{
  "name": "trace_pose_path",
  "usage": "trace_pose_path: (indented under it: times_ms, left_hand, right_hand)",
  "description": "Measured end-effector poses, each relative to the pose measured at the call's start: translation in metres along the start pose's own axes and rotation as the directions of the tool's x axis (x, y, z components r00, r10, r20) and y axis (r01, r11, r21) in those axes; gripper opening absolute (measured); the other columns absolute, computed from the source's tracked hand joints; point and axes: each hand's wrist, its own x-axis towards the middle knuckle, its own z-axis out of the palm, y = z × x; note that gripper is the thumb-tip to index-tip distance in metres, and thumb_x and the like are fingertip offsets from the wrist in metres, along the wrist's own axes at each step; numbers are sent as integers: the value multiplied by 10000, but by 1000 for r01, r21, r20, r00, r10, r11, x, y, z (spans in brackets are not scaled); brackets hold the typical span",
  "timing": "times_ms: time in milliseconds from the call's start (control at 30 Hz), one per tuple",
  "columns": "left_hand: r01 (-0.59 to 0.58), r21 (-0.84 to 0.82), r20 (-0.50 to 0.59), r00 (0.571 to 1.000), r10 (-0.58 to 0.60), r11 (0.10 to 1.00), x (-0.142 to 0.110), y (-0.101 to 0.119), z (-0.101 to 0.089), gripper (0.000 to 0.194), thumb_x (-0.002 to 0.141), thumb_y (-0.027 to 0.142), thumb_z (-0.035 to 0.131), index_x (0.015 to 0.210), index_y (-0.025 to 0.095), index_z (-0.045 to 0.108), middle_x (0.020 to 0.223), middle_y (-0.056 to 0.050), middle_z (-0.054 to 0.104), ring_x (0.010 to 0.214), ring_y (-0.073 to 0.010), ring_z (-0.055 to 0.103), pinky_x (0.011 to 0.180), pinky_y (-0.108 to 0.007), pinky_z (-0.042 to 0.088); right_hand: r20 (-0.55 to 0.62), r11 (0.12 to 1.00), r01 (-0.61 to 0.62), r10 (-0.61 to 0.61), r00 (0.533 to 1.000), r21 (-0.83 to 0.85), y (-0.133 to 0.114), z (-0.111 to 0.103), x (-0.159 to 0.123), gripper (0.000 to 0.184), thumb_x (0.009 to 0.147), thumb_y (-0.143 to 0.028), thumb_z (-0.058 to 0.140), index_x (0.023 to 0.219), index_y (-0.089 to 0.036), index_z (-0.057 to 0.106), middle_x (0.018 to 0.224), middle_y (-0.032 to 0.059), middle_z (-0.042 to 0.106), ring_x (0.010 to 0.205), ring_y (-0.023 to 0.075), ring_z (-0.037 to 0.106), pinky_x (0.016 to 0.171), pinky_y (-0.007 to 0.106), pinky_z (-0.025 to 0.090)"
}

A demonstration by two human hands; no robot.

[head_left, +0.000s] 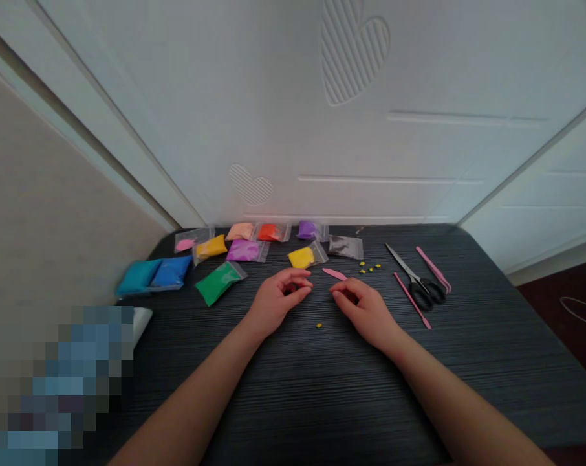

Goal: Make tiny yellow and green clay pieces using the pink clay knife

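My left hand (282, 296) hovers over the dark table with its fingers curved and the thumb a little apart from them; I see nothing between them. Across from it, my right hand (363, 307) has thumb and forefinger brought together, and whatever they may pinch is too small to make out. On the table between and below the hands lies one tiny yellow-and-green piece (319, 325). Several more such small pieces (363, 271) rest beyond my right hand. A pink clay knife (334, 274) lies just past my right fingertips.
Bags of coloured clay line the back, among them a yellow bag (300, 257), a green bag (218, 283) and a blue bag (171, 273). To the right lie scissors (422, 290), a thin pink tool (412, 299) and pink tweezers (433, 268). A white panel (273, 129) rises behind the table.
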Motion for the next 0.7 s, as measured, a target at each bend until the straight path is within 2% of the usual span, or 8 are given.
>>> trace_pose_path:
  times_ms: [200,367,500,600,700]
  left_hand:
    - [-36,105,-11,999,37,994,0,-1,-2,306,694,280,614,982,199,547,764,8,562,676,-103,525,642,-231,419]
    - [-31,113,12,999,30,993,-3,3,-1,302,767,307,522,1048,196,529,900,-34,633,858,-152,579,798,-294,427]
    - [-74,182,35,997,69,980,-6,7,2,346,807,277,461,1147,218,466,927,-13,645,902,-136,573,856,-298,404]
    - [-110,285,42,994,102,952,-7,8,3,372,769,245,518,1138,239,467,863,17,635,825,-118,576,805,-269,424]
    - [-139,402,44,990,133,905,-8,7,5,322,723,243,574,1040,231,514,806,24,595,750,-112,562,713,-245,447]
  right_hand:
    - [11,1000,8,-8,1000,2,0,-1,0,148,798,-235,459,844,-201,596,792,1,591,697,110,514,635,238,396]
    - [27,1000,1,-1,1000,-4,-1,-1,0,153,804,-242,456,858,-204,594,786,-2,585,674,105,513,619,235,397]
    - [33,1000,3,-3,999,-8,-1,-1,-1,153,806,-249,457,861,-202,591,782,-3,581,666,104,513,620,237,398]
    - [34,1000,4,-4,999,-9,0,0,-1,152,806,-251,458,865,-200,589,800,-1,582,671,103,512,624,236,398]
    - [41,1000,5,-5,999,-7,0,0,-1,155,808,-255,455,867,-200,588,800,0,581,667,102,511,623,236,397]
